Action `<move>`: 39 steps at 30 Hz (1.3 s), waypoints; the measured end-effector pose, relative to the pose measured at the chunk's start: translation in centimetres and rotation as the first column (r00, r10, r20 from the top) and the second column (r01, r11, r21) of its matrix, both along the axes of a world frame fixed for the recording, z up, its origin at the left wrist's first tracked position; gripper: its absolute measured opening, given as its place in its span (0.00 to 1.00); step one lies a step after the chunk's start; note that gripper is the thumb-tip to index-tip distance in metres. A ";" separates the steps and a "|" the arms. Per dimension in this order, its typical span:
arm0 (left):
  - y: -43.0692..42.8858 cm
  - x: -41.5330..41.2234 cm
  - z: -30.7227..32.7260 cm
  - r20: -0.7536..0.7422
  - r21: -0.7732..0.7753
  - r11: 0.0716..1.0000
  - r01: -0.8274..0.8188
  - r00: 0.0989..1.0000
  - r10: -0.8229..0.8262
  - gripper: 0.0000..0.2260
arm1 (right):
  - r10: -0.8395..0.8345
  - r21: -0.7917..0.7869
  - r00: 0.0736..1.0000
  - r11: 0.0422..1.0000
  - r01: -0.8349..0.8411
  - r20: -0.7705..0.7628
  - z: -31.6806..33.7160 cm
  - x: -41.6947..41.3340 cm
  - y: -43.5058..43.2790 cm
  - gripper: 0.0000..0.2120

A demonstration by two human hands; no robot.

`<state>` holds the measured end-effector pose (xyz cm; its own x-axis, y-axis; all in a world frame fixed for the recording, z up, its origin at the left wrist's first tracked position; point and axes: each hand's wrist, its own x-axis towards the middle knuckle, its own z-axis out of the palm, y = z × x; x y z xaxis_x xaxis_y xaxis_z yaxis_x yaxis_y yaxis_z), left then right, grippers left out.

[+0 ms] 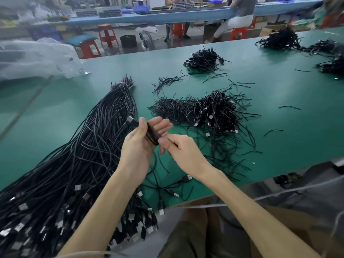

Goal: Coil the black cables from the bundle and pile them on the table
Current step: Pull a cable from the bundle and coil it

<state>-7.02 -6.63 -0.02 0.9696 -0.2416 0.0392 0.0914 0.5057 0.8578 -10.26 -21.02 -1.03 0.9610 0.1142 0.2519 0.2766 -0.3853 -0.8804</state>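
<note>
A long bundle of black cables [89, 149] with silver USB plugs lies diagonally across the left of the green table [279, 94]. My left hand [141, 144] holds a small black cable coil [151, 135], whose plug sticks out above the thumb. My right hand [178, 148] pinches the same coil from the right, fingers closed on it. A pile of coiled cables [216, 110] sits just right of my hands. Beside it on its left lies a heap of short black ties [173, 108].
More coiled piles rest farther back at the table's middle [203, 59] and far right [281, 39]. Clear plastic bags [35, 58] cover the left rear corner. Loose ties are scattered over the table. A seated person [236, 19] works at the blue bench behind.
</note>
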 end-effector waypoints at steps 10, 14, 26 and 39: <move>-0.8 -1.5 0.4 0.004 -0.044 0.998 0.037 0.999 -0.037 0.14 | 0.042 0.051 0.995 0.998 -0.038 -0.086 0.2 0.0 0.6 0.27; -0.5 -1.3 -0.3 0.004 0.049 0.986 0.158 0.987 -0.158 0.16 | -0.053 0.186 0.994 0.980 0.069 -0.093 -0.3 0.0 -0.1 0.17; 2.0 0.3 -1.2 0.246 0.714 0.697 -0.071 0.957 -0.154 0.09 | -0.124 -0.247 0.989 0.959 0.141 0.084 -1.0 -0.1 -1.2 0.13; 2.4 3.1 -1.4 0.069 0.986 0.163 0.034 0.806 -0.588 0.08 | 0.147 -0.730 0.981 0.684 -0.006 0.129 -0.8 -0.7 -2.6 0.16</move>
